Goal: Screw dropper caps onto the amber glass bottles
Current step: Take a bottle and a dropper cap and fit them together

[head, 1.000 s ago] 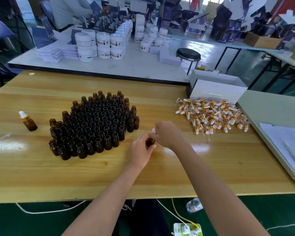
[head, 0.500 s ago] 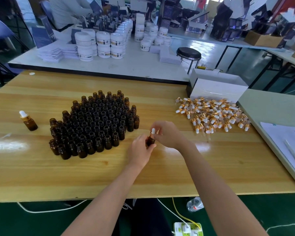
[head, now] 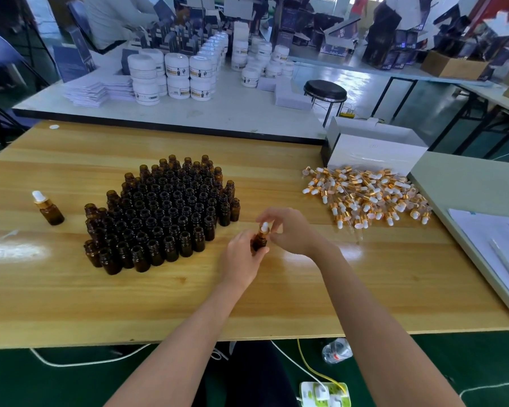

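Note:
My left hand [head: 241,259] grips a small amber bottle [head: 259,241] upright just above the wooden table [head: 306,289]. My right hand [head: 291,230] pinches the white-bulbed dropper cap [head: 264,226] sitting on that bottle's neck. A dense cluster of open amber bottles [head: 162,212] stands to the left of my hands. One capped bottle [head: 48,208] stands alone at the far left. A loose pile of gold-and-white dropper caps [head: 368,195] lies at the right.
A white box [head: 373,151] sits behind the cap pile. A grey side table with papers [head: 494,239] adjoins on the right. Beyond is a white table with stacked white jars [head: 174,74], a black stool [head: 325,91], and a person at the back left.
The white bulb of the cap, hidden under my right hand a second ago, now shows on the bottle's neck. My right fingers have shifted around the cap. The bottle stays in my left hand.

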